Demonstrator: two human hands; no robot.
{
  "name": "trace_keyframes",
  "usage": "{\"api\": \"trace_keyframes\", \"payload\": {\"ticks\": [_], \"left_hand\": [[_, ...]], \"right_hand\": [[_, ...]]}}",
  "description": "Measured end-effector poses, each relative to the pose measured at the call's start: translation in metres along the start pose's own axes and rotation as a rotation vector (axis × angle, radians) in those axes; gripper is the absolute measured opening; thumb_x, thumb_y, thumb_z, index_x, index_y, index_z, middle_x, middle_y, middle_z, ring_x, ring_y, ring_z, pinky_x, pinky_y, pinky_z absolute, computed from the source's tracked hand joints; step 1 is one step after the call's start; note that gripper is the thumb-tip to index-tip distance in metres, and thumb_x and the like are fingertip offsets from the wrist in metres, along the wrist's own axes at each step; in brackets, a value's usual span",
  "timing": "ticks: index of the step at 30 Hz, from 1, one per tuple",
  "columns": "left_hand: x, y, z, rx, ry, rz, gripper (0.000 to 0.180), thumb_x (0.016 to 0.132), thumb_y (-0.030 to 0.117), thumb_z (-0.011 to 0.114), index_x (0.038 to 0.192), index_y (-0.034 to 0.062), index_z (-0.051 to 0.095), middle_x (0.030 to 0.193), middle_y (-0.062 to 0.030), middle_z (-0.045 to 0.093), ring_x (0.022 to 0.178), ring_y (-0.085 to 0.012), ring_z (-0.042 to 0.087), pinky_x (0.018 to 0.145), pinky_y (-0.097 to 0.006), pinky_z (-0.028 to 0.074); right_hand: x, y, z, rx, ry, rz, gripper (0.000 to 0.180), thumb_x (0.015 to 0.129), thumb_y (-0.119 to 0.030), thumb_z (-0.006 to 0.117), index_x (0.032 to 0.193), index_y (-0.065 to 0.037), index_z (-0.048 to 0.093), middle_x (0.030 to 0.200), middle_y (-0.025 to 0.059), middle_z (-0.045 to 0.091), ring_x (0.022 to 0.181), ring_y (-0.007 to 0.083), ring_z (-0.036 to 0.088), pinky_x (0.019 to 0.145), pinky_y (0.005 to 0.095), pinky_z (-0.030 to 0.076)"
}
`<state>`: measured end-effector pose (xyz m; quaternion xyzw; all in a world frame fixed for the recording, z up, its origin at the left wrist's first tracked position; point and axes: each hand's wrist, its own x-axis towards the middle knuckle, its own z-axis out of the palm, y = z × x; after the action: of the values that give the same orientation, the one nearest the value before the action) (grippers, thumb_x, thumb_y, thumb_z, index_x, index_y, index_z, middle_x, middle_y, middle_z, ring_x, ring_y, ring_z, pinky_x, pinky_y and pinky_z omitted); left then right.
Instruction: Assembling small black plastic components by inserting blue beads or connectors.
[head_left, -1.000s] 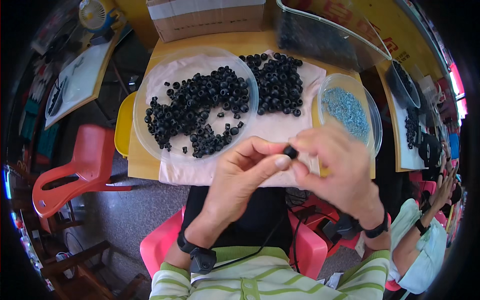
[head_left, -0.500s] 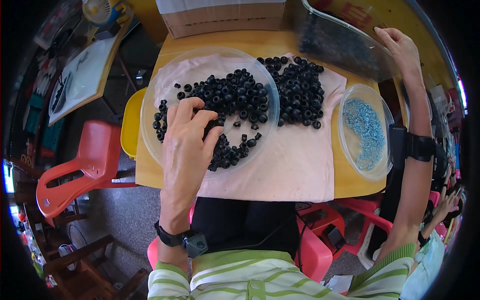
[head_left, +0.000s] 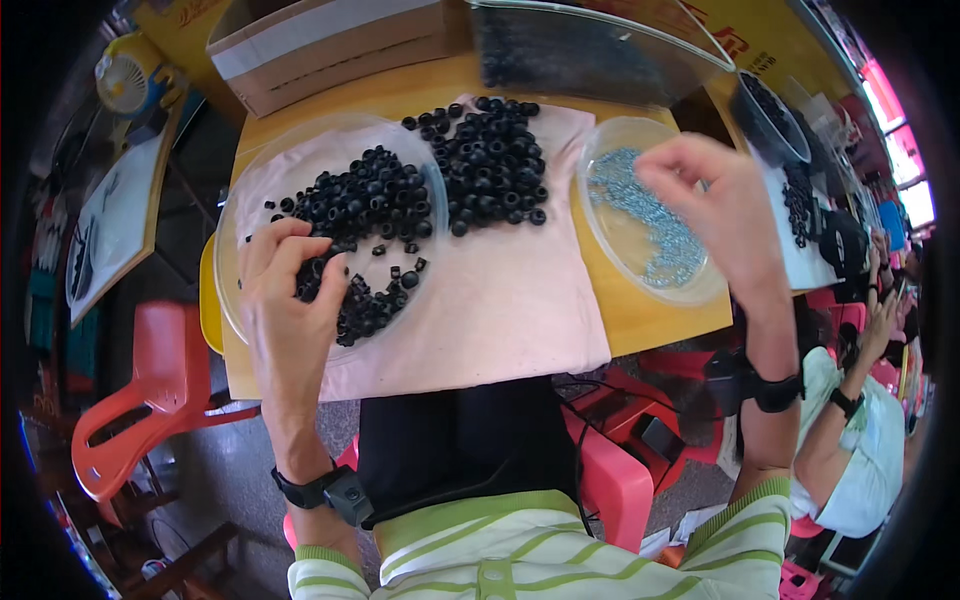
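Observation:
My left hand [head_left: 285, 290] hovers over the near left of a clear round tray [head_left: 437, 255] that holds a heap of black beads [head_left: 375, 190]. Its fingers curl toward the thumb; whether a bead sits between the tips is hard to see against the dark heap. My right hand [head_left: 715, 200], slightly blurred, hangs above a clear oval dish [head_left: 612, 250] of small light-blue beads [head_left: 665, 235]. Thumb and fingertips are drawn together there, and anything between them is hidden. A second pile of black beads [head_left: 495, 160] lies right of the tray, on the pink cloth [head_left: 500, 310].
At the back of the table stand a cardboard box [head_left: 330, 50] and a clear plastic bin [head_left: 590, 60] with dark contents. A bowl of black items [head_left: 772, 115] is at the right. Red chair [head_left: 165, 370] at left; another person [head_left: 860, 440] sits at right.
My right hand has let go of the clear bin's edge and come down over the blue beads. My left hand stays curled at the tray. The whole view has shifted and turned rightward.

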<state>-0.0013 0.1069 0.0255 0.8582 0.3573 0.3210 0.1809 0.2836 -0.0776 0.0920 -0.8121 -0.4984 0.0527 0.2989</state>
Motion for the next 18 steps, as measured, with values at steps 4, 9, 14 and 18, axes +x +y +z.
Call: {"api": "trace_keyframes", "payload": {"ticks": [4,9,14,18], "left_hand": [[-0.01,0.003,-0.004,-0.739,-0.042,-0.288,0.018,0.087,0.007,0.067,0.102,-0.0005,0.064,0.102,-0.0087,0.066,0.089,-0.0135,0.061,0.081,-0.024,0.047],[-0.029,0.034,-0.004,-1.565,-0.28,-0.523,0.018,0.092,0.009,0.059,0.105,-0.0032,0.062,0.096,-0.0135,0.067,0.077,-0.0143,0.063,0.075,-0.026,0.051],[-0.056,0.063,0.019,-1.758,-0.499,-0.704,0.022,0.095,0.017,0.058,0.107,-0.0015,0.062,0.092,-0.009,0.066,0.078,-0.0141,0.062,0.072,-0.025,0.05],[-0.067,0.071,0.035,-1.789,-0.526,-0.751,0.025,0.097,0.021,0.057,0.11,-0.0004,0.061,0.09,-0.0045,0.063,0.08,-0.0119,0.06,0.073,-0.025,0.048]], "right_hand": [[-0.028,0.007,0.021,0.046,-0.034,-0.067,0.011,0.082,-0.01,0.069,0.089,-0.001,0.068,0.073,0.0074,0.064,0.062,0.0119,0.057,0.055,0.0255,0.044],[-0.062,-0.047,0.048,0.316,0.074,-0.116,0.013,0.078,-0.001,0.071,0.091,-0.002,0.069,0.081,0.0074,0.066,0.063,0.0161,0.059,0.057,0.0264,0.046],[-0.071,-0.073,0.063,0.483,0.036,-0.259,0.022,0.075,-0.002,0.076,0.095,-0.004,0.068,0.087,0.0069,0.065,0.073,0.0189,0.062,0.059,0.0283,0.05],[-0.079,-0.066,0.076,0.486,0.062,-0.265,0.02,0.074,0.001,0.076,0.092,-0.004,0.067,0.088,0.0073,0.065,0.077,0.0206,0.062,0.058,0.0295,0.051]]}}
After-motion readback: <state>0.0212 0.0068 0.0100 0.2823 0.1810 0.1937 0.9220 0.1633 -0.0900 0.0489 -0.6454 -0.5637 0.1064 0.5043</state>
